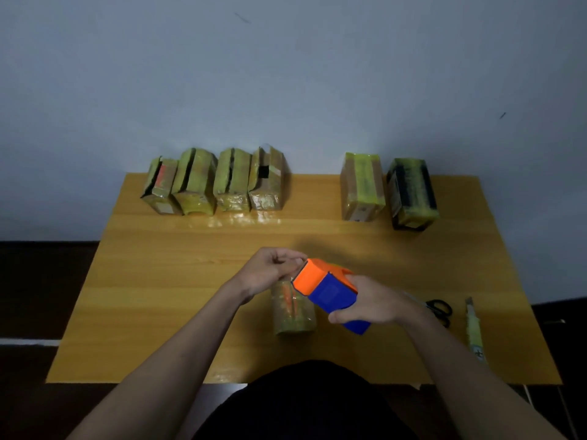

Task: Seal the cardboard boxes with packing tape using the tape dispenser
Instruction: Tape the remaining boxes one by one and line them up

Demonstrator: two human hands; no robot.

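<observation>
Right hand [374, 304] wraps the orange-and-blue tape dispenser [327, 290], held above the tabletop [158, 281], orange mouth aimed left and away. Left hand [270, 271] sits at that mouth, fingertips curled as if pinching the tape end; tape itself not visible. Box [293, 312] lies directly beneath, near the front edge, long axis front-to-back. Judged: the pull runs along that axis.

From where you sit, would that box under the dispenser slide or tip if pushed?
The box under the dispenser lies flat and low, so it would probably slide, not tip. Its glossy tape wrap and the shiny table suggest it moves easily. Its weight can't be judged.
</observation>
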